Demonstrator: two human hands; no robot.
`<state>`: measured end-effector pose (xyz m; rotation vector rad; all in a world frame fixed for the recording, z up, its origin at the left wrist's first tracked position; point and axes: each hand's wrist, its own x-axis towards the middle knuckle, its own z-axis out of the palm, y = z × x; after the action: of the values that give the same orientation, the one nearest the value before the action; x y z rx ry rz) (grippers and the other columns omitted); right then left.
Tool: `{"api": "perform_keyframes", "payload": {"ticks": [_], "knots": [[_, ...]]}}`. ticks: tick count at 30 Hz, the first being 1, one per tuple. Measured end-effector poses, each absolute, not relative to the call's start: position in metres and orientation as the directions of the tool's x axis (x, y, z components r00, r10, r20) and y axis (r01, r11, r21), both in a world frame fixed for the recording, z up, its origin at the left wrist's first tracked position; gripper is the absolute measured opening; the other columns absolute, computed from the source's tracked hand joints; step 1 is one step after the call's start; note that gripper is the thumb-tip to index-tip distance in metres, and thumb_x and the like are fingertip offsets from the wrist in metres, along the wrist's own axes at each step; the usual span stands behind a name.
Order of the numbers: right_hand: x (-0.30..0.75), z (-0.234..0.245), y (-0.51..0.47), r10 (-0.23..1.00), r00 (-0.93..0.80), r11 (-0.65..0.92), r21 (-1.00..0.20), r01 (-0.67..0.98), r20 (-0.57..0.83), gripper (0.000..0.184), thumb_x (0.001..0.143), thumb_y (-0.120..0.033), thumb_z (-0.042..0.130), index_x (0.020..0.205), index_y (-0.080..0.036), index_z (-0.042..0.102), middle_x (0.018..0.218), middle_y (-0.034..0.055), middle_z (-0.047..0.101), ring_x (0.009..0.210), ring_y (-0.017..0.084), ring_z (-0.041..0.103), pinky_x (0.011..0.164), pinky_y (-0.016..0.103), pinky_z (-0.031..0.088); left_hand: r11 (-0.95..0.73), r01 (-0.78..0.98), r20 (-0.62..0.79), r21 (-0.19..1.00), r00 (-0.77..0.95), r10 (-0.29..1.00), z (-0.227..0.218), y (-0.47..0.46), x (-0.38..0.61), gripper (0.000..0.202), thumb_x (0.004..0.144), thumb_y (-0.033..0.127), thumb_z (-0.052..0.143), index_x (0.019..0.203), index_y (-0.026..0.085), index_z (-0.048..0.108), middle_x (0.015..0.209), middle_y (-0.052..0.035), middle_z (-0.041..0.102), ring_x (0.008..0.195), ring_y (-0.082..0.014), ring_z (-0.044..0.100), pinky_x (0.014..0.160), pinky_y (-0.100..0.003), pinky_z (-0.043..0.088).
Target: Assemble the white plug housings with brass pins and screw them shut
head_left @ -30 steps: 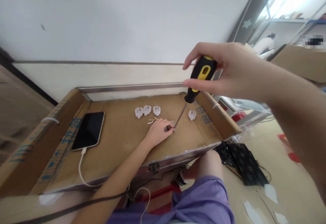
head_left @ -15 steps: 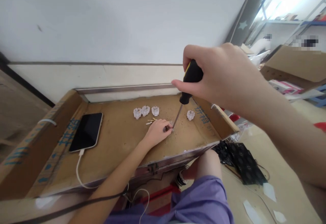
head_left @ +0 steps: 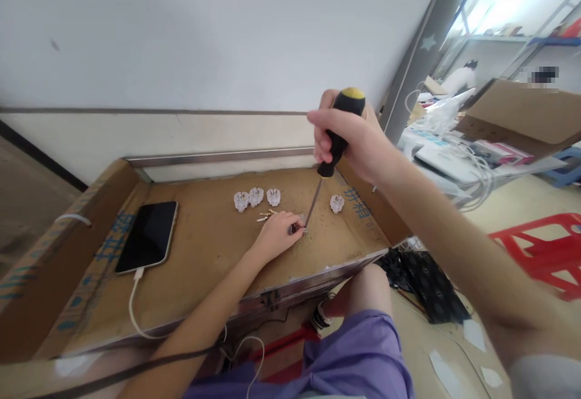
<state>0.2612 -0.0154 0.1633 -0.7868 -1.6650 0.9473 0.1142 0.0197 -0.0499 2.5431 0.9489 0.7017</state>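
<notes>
My right hand (head_left: 347, 129) is wrapped round the black and yellow handle of a screwdriver (head_left: 313, 204), which leans slightly with its tip down. The tip meets the fingertips of my left hand (head_left: 280, 231), low on the cardboard. That hand is pinched on a small piece, mostly hidden by the fingers. Close behind it lie small brass-coloured metal pins (head_left: 267, 214). Farther back stand white plug parts with upright prongs: a left one (head_left: 241, 201), a middle one (head_left: 256, 195) and a right one (head_left: 273, 197). Another white plug part (head_left: 336, 203) stands right of the screwdriver.
A cardboard-lined tray (head_left: 204, 278) with raised sides holds the work. On its left lies a phone (head_left: 149, 235) with a white cable (head_left: 132, 308). A white wall (head_left: 181, 42) rises behind. To the right are an open carton (head_left: 517, 111) and a red plastic stool (head_left: 544, 253).
My right hand has turned round the screwdriver handle; the thumb now crosses over it and the yellow end shows. The forearm has dropped. My left hand stays put. The view has shifted slightly.
</notes>
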Motion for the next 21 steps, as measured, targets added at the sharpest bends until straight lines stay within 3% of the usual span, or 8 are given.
{"api": "perform_keyframes", "payload": {"ticks": [3,6,8,11,13,15,17,21], "knots": [[0.24,0.14,-0.016,0.736,0.201,0.626,-0.763,0.163,0.647,0.033,0.086,-0.036,0.056,0.065,-0.022,0.034,0.051,-0.0061,0.039,0.04,0.008,0.036,0.04,0.024,0.031,-0.718,0.523,0.318,0.459,0.658,0.683,-0.05,0.02,0.114,0.005,0.078,0.016,0.061,0.074,0.019,0.06,0.077,-0.0003,0.065,0.077,-0.0178,0.057,0.073,-0.029,0.042],[0.227,0.134,-0.026,0.568,0.419,0.676,-0.692,0.253,0.708,0.029,0.088,-0.037,0.054,0.072,-0.023,0.034,0.056,-0.0057,0.037,0.047,0.01,0.038,0.045,0.024,0.034,-0.719,0.526,0.315,0.454,0.66,0.682,-0.05,0.019,0.114,0.004,0.078,0.016,0.061,0.075,0.019,0.06,0.078,-0.0005,0.066,0.078,-0.0181,0.057,0.074,-0.029,0.042],[0.229,0.14,-0.032,0.605,0.353,0.689,-0.692,0.218,0.714,0.017,0.089,-0.035,0.051,0.08,-0.024,0.041,0.058,-0.0056,0.04,0.049,0.01,0.041,0.047,0.023,0.036,-0.721,0.523,0.317,0.455,0.662,0.679,-0.05,0.019,0.114,0.004,0.078,0.016,0.061,0.075,0.019,0.06,0.079,-0.0005,0.066,0.079,-0.0181,0.057,0.075,-0.029,0.043],[0.244,0.157,-0.032,0.8,-0.126,0.6,-0.792,0.118,0.587,0.008,0.087,-0.029,0.053,0.085,-0.021,0.053,0.062,-0.0036,0.05,0.055,0.01,0.051,0.052,0.023,0.044,-0.725,0.516,0.323,0.457,0.663,0.676,-0.05,0.02,0.113,0.005,0.079,0.017,0.059,0.075,0.019,0.06,0.078,-0.0004,0.066,0.078,-0.0177,0.058,0.075,-0.029,0.043],[0.253,0.165,-0.026,0.817,-0.357,0.51,-0.856,0.083,0.453,0.01,0.084,-0.024,0.056,0.077,-0.018,0.055,0.068,-0.0005,0.057,0.065,0.011,0.058,0.061,0.024,0.049,-0.725,0.516,0.322,0.457,0.663,0.676,-0.05,0.02,0.113,0.005,0.079,0.017,0.058,0.075,0.019,0.06,0.079,-0.0005,0.066,0.078,-0.0174,0.058,0.076,-0.029,0.043],[0.253,0.164,-0.02,0.825,-0.304,0.507,-0.861,0.028,0.476,0.019,0.083,-0.023,0.057,0.067,-0.018,0.049,0.063,-0.0013,0.056,0.057,0.011,0.056,0.055,0.024,0.047,-0.726,0.518,0.317,0.452,0.667,0.674,-0.05,0.02,0.113,0.005,0.079,0.017,0.058,0.076,0.019,0.061,0.08,-0.0007,0.066,0.079,-0.0174,0.058,0.076,-0.03,0.044],[0.241,0.156,-0.019,0.797,-0.067,0.602,-0.798,0.014,0.6,0.027,0.084,-0.026,0.056,0.064,-0.021,0.039,0.052,-0.0059,0.045,0.042,0.008,0.044,0.042,0.023,0.037,-0.728,0.523,0.311,0.443,0.672,0.672,-0.049,0.02,0.114,0.005,0.079,0.017,0.058,0.075,0.019,0.06,0.08,-0.001,0.066,0.079,-0.0178,0.058,0.075,-0.03,0.044],[0.21,0.136,-0.028,0.589,0.285,0.725,-0.65,0.227,0.756,0.031,0.086,-0.03,0.056,0.067,-0.022,0.034,0.056,-0.0061,0.036,0.047,0.009,0.039,0.046,0.024,0.035,-0.723,0.517,0.3,0.458,0.676,0.673,-0.047,0.02,0.115,0.005,0.079,0.017,0.057,0.075,0.019,0.06,0.08,-0.0013,0.066,0.08,-0.0184,0.058,0.076,-0.031,0.044]]}}
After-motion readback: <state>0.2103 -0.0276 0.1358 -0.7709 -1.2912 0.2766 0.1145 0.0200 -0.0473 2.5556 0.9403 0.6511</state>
